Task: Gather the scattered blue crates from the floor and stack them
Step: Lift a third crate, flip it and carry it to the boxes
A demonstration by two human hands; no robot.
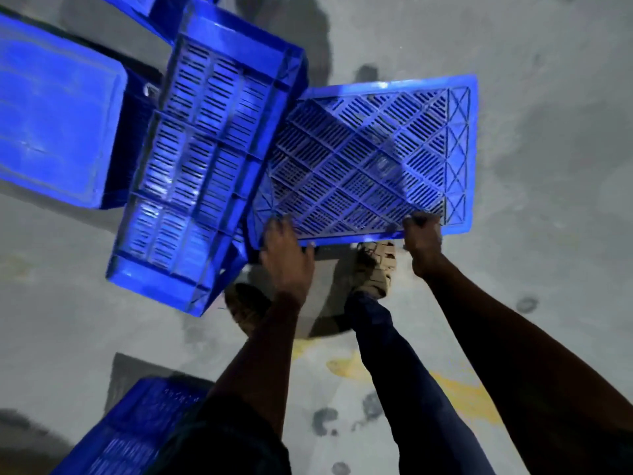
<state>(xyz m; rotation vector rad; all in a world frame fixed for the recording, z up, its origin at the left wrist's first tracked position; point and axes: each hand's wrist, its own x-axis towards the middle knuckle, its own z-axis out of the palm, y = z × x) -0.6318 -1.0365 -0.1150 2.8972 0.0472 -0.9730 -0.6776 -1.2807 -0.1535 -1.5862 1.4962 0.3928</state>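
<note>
A blue slatted crate (370, 156) with a diamond-pattern base is held up in front of me, its near rim gripped by both hands. My left hand (286, 258) clasps the rim's left end and my right hand (423, 241) clasps its right end. To its left, a second blue crate (205, 159) with a slotted base lies tilted on the floor, touching the held one. A third, solid-walled blue crate (58, 121) sits at the far left. A fourth blue crate (137, 430) shows at the bottom left, partly hidden by my body.
Grey concrete floor (548, 132) with dark wet patches and a yellow paint stain (462, 389). My two feet in tan sandals (376, 269) stand just under the held crate. More blue plastic (150, 1) shows at the top left edge.
</note>
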